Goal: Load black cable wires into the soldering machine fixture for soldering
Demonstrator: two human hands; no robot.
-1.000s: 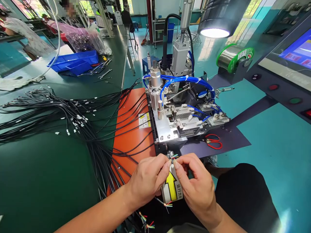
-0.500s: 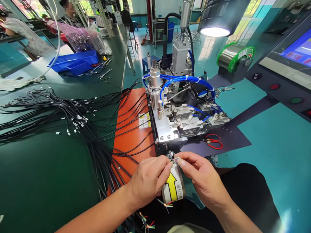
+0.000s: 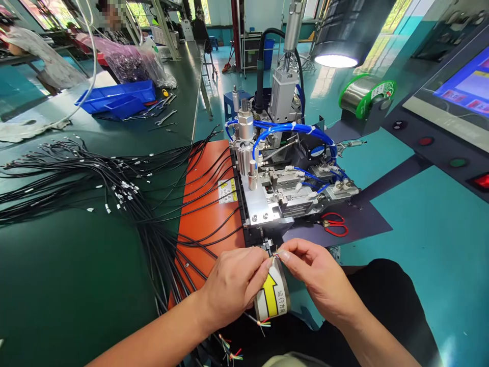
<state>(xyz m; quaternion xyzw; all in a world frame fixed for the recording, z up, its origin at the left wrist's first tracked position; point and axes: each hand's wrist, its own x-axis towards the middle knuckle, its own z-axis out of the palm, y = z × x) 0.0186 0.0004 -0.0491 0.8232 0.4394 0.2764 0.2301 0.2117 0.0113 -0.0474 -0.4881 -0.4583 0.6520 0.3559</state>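
My left hand (image 3: 241, 278) is closed in a pinch on a cable end, its thumb and forefinger near thin coloured wires (image 3: 275, 254). Opposite it, the fingertips of my right hand (image 3: 311, 272) pinch those same wires. Both hands meet above a rounded plate with a yellow arrow label (image 3: 270, 298), just in front of the machine's small metal fixture (image 3: 268, 243). Most of the held cable is hidden by my left hand. Below my left wrist, black cables with fanned coloured wire ends (image 3: 263, 323) hang over the edge.
Black cables (image 3: 148, 239) cross an orange guard (image 3: 208, 199) into the machine (image 3: 282, 188). Red-handled scissors (image 3: 335, 224) lie on its dark base. A solder spool (image 3: 367, 96), lamp (image 3: 336, 38) and control panel (image 3: 451, 137) stand right. Blue bins (image 3: 118, 97) and wrenches (image 3: 166, 117) lie left; people are behind.
Both hands stay nearly in place while the fingertips shift slightly at the wires, whose tips now point upward between them. The camera view has tilted a little, and a red light shows on the panel.
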